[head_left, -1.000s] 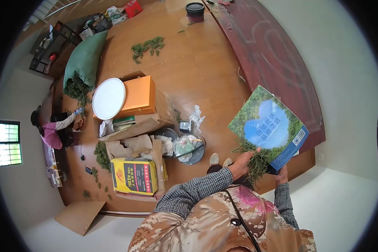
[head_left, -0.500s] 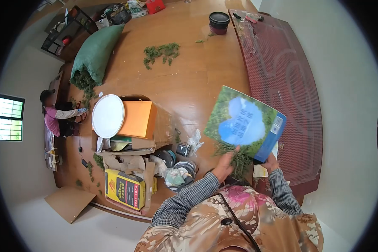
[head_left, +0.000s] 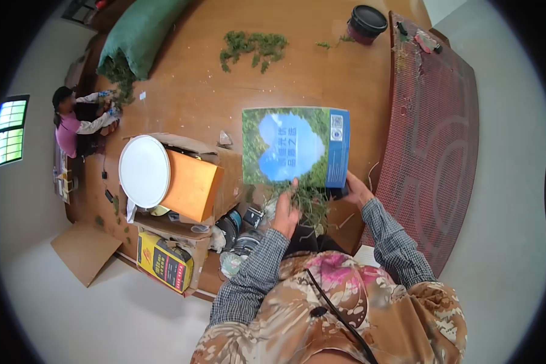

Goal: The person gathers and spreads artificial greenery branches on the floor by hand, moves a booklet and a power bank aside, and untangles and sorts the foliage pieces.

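Note:
A printed board (head_left: 294, 145) with a blue heart-like shape on green foliage is held up in front of my body. My left hand (head_left: 286, 213) grips its lower edge, together with a bunch of green sprigs (head_left: 312, 206) that hangs below the board. At the board's lower right corner, my right hand (head_left: 357, 190) is closed around a dark object (head_left: 338, 193) that I cannot make out. The fingers of my right hand are partly hidden behind the board.
An open cardboard box (head_left: 227, 182) holds an orange box (head_left: 194, 182) and a white lid (head_left: 144, 171). A yellow-black bag (head_left: 164, 261) lies nearby. Red mesh bench (head_left: 431, 133) at right; black bucket (head_left: 367, 24), green sack (head_left: 139, 36) farther off. A person (head_left: 73, 124) crouches at left.
The board and both hands have swung left across the view, and the board has turned more upright. The view has turned, and the mesh bench now shows farther right. The person's arms have moved apart.

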`<state>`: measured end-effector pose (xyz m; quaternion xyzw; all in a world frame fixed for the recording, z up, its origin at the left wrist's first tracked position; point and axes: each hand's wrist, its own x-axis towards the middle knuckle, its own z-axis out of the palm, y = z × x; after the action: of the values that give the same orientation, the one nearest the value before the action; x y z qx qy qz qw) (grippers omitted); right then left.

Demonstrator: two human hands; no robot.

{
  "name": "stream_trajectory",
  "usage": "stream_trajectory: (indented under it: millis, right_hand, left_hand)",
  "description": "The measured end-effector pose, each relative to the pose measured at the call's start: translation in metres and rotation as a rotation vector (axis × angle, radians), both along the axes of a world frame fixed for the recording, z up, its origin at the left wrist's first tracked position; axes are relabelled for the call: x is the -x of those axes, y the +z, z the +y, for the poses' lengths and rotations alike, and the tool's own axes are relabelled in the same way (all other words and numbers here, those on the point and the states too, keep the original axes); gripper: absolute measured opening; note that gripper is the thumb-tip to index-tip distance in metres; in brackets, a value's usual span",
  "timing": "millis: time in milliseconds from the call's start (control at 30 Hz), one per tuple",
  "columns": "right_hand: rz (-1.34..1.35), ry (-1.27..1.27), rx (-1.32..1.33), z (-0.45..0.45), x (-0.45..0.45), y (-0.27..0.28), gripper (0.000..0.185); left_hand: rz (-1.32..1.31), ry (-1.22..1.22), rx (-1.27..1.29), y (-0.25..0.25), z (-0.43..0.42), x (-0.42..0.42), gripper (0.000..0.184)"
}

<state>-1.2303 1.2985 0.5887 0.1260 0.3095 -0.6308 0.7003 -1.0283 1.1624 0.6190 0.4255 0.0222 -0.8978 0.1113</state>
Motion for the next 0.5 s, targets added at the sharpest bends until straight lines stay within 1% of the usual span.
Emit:
stream_trajectory:
  millis: [67,100,133,233,267,333,367,400,467,500]
  right_hand:
    - [0.056,-0.022,-0.071,-0.045,0.040,-0.004,0.036]
    - [0.078,-0.034,-0.111,-0.053,0.046,-0.011,0.035]
    - [0.121,-0.025,-0.148,-0.072,0.066,-0.007,0.035]
    - [0.131,-0.002,-0.192,-0.132,0.125,0.001,0.034]
    - [0.127,0.001,-0.176,-0.151,0.142,0.003,0.034]
    - [0.117,0.002,-0.136,-0.183,0.164,-0.003,0.034]
    - [0.126,0.018,-0.177,-0.205,0.185,-0.004,0.034]
    - [0.136,0.032,-0.217,-0.225,0.201,-0.005,0.033]
    - [0.139,0.045,-0.255,-0.260,0.232,-0.018,0.033]
    - [0.137,0.043,-0.250,-0.277,0.247,-0.030,0.033]
  left_hand:
    - [0.004,0.071,-0.027,-0.013,-0.049,0.052,0.021]
    - [0.010,0.059,-0.037,-0.022,-0.061,0.060,0.022]
    - [0.002,0.048,-0.057,-0.020,-0.075,0.074,0.022]
    - [-0.051,0.131,-0.118,-0.017,-0.131,0.132,0.022]
    - [-0.120,0.127,-0.095,-0.012,-0.147,0.150,0.022]
    - [-0.033,0.145,-0.091,-0.028,-0.175,0.165,0.023]
    - [-0.036,0.147,-0.088,-0.033,-0.190,0.182,0.023]
    - [-0.040,0.148,-0.085,-0.032,-0.208,0.201,0.024]
    - [-0.141,0.137,-0.060,-0.006,-0.241,0.240,0.025]
    - [-0.176,0.137,-0.046,-0.008,-0.255,0.255,0.026]
